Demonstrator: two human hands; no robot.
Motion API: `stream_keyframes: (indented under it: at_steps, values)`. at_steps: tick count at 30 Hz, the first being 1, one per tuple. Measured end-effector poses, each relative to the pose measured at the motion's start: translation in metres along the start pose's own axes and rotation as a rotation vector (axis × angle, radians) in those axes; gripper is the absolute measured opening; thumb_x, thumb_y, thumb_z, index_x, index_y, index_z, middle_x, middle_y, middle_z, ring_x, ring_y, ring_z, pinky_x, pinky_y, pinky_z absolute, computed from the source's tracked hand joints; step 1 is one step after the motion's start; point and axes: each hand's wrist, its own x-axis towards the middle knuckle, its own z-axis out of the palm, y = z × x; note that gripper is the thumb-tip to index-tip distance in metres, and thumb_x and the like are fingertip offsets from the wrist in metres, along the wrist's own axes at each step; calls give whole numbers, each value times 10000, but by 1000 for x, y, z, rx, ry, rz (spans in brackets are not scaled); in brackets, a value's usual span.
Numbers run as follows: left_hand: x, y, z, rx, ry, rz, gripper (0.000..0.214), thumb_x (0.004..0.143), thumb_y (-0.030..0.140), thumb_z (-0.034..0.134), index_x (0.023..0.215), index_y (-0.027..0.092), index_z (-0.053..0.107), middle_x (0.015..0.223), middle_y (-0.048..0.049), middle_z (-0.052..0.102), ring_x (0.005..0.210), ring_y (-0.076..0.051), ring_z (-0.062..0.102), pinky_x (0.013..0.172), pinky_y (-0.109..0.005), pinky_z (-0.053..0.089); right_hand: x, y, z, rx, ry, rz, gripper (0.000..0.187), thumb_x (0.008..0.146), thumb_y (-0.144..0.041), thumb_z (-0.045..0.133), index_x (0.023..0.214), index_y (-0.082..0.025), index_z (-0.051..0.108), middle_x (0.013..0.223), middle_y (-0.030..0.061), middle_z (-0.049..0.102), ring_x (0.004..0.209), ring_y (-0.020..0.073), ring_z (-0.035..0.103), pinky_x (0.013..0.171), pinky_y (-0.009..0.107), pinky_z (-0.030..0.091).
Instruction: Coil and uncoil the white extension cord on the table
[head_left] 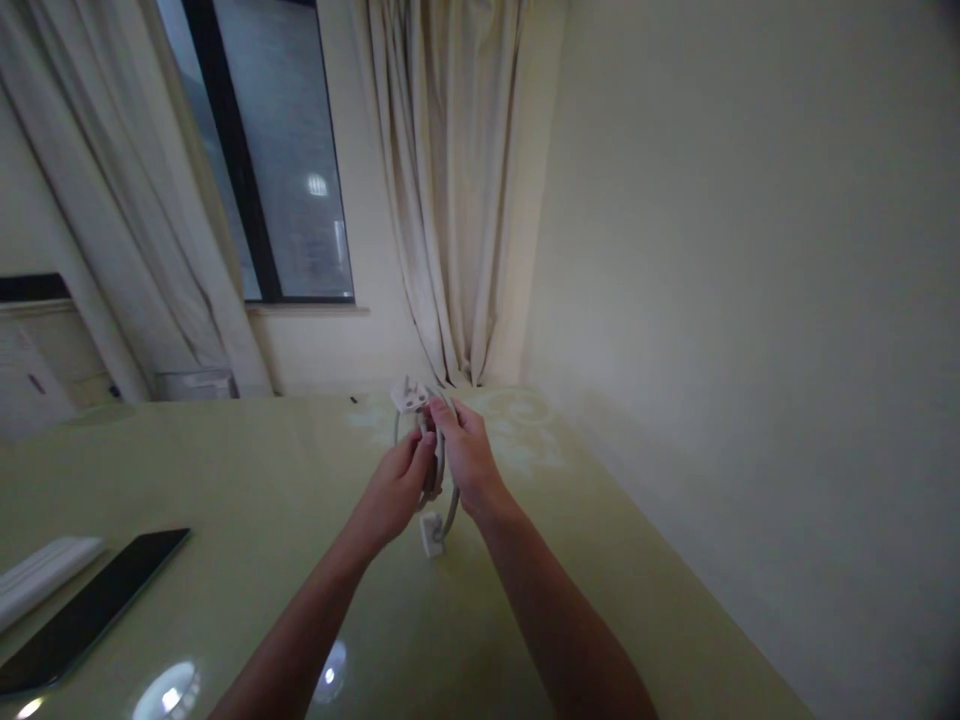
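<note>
Both of my hands close round a bundled grey power cord [440,455] above the table. My left hand [394,490] pinches the loops from the left side. From the right, my right hand [466,450] grips the upper part of the bundle with thumb and fingers. A white socket block [410,394] sticks up at the top of the bundle, just beyond my fingertips. Below, a white plug-like end [432,534] on the same cord is at or just above the tabletop; I cannot tell if it touches. Some fingers are hidden behind the cord.
The glossy greenish table [262,470] carries a dark flat tablet-like slab [94,605] and a white long object [45,578] at the left. A tiny dark item [353,400] lies near the far edge. Curtains [457,200] hang behind; a wall [750,300] borders the right side.
</note>
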Motion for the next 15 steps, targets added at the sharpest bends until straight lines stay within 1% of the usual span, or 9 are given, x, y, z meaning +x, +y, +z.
stream_keyframes:
  at_steps: [1, 3, 6, 8, 9, 11, 13, 15]
  values:
    - [5, -3, 3, 21, -11, 1, 476, 974, 675, 488, 867, 222, 585, 660, 8, 580, 578, -181, 558, 547, -296, 466, 3, 2, -3, -13, 4, -17, 402, 872, -574, 723, 792, -182, 683, 697, -17, 653, 667, 133, 602, 635, 244, 487]
    - [11, -10, 6, 87, 4, 32, 478, 992, 642, 443, 769, 230, 538, 599, 19, 535, 529, -168, 507, 516, -286, 409, 10, 6, -9, 2, -12, -15, 418, 865, -590, 722, 838, -173, 711, 740, 9, 704, 706, 157, 659, 710, 277, 527]
    - [17, -17, 0, 223, 104, 108, 476, 1003, 558, 427, 673, 228, 524, 583, 4, 539, 535, -162, 493, 541, -287, 369, 17, 11, -17, 20, -41, 27, 477, 837, -634, 735, 914, -163, 732, 802, 50, 761, 760, 189, 726, 811, 331, 555]
    - [21, -19, -10, 267, 199, 135, 442, 996, 516, 441, 711, 214, 592, 601, 2, 547, 556, -166, 497, 559, -289, 363, 21, 14, -23, -42, -37, 62, 475, 867, -635, 706, 952, -168, 734, 839, 70, 784, 825, 204, 754, 843, 342, 551]
    - [22, -20, -16, 271, 248, 138, 419, 992, 503, 448, 768, 204, 638, 613, 5, 545, 566, -168, 498, 560, -288, 361, 23, 16, -27, -108, -31, 74, 450, 905, -613, 672, 967, -172, 734, 856, 78, 792, 853, 209, 760, 842, 341, 546]
    - [25, -19, -31, 257, 331, 129, 394, 987, 489, 463, 926, 182, 703, 644, 11, 540, 575, -166, 486, 548, -281, 354, 26, 18, -37, -338, -16, 66, 380, 983, -532, 598, 959, -177, 733, 876, 90, 800, 877, 219, 760, 821, 334, 526]
    - [25, -18, -46, 220, 368, 108, 409, 990, 500, 479, 1045, 171, 715, 686, 13, 538, 576, -157, 466, 519, -266, 336, 29, 19, -48, -657, 9, 36, 347, 1033, -454, 539, 913, -188, 727, 889, 95, 799, 889, 232, 748, 810, 333, 494]
    - [25, -16, -59, 180, 374, 93, 444, 1008, 528, 473, 1138, 176, 709, 688, 24, 511, 557, -148, 433, 485, -252, 313, 32, 19, -58, -955, 62, 7, 351, 1057, -418, 509, 871, -199, 710, 910, 102, 788, 913, 244, 725, 809, 335, 465]
